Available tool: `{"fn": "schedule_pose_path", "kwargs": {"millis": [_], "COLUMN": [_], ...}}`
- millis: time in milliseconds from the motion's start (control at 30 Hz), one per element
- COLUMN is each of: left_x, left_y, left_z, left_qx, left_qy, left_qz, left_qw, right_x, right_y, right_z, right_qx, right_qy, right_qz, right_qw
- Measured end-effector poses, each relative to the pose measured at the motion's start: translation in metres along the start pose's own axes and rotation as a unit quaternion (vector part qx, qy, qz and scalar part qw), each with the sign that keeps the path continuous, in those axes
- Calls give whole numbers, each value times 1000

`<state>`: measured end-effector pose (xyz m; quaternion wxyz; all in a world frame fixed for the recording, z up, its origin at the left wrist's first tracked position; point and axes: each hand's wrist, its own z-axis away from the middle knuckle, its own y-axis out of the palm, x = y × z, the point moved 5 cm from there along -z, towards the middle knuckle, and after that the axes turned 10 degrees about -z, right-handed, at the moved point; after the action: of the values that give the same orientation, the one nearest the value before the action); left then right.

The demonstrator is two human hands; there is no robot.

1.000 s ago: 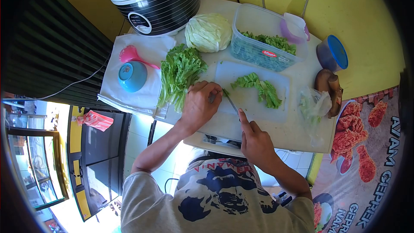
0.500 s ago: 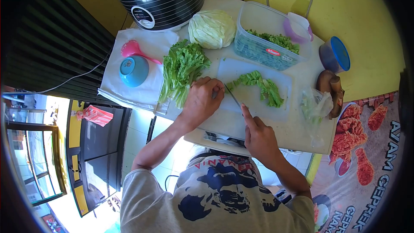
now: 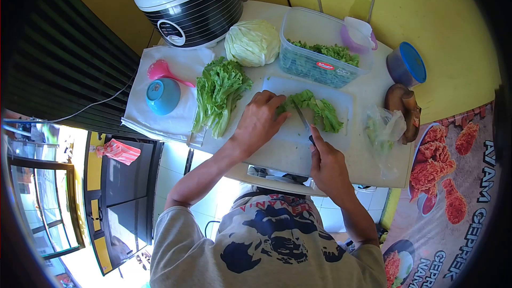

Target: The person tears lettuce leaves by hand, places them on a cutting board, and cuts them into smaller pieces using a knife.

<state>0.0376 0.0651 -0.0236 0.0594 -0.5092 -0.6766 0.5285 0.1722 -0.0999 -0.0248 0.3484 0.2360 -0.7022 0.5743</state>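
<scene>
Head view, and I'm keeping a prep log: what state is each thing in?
Left hand, curled over the lettuce
Right hand, closed around the knife
Knife, blade bare
Lettuce, cut up on the board
Lettuce bunch, not chopped
Cabbage, looks whole
Box, open, partly filled with greens
Bowl, upside down
Rice cooker, lid shut
Tub, lid on

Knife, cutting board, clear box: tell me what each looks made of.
Knife: thin grey blade with a faint sheen, so probably metal; handle dark, mostly hidden in the right hand, material unclear.
Cutting board: likely plastic, matte, pale and even, no grain visible.
Clear box: apparently plastic, smooth; leaves show through its wall.
</scene>
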Motion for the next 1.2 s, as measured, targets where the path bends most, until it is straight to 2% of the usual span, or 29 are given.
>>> {"fn": "schedule_pose_path", "kwargs": {"millis": [133,233,333,433,533,633,733,933,1067,1200], "left_x": [6,11,17,20,7,-9,-11,-13,1,1], "left_y": [10,10,7,11,2,2,13,-7,-26,-37], "left_z": [-5,-16,-31,-34,-33,-27,-17,2,16,16], "left_qx": [27,0,-38,-18,-81,-50,-4,20,65,64], "left_qy": [13,13,26,32,38,101,110,76,42,19], "left_qz": [-7,-33,-97,-162,-174,-135,-156,-115,-149,-178], "left_qw": [1000,999,994,986,981,984,982,990,986,982], "right_x": [-1,-1,0,-3,-6,-9,-10,-6,-9,-13], "right_y": [-4,-6,-10,-13,-16,-20,-22,-24,-23,-26], "right_z": [3,6,9,12,15,16,16,20,23,22], "right_qx": [8,4,-2,-12,-45,-63,-76,-95,-79,-35], "right_qy": [27,32,37,30,32,39,29,14,25,81], "right_qz": [-17,-27,-40,-44,-55,-61,-67,-78,-75,-61], "right_qw": [999,999,999,999,997,995,994,992,994,994]}}
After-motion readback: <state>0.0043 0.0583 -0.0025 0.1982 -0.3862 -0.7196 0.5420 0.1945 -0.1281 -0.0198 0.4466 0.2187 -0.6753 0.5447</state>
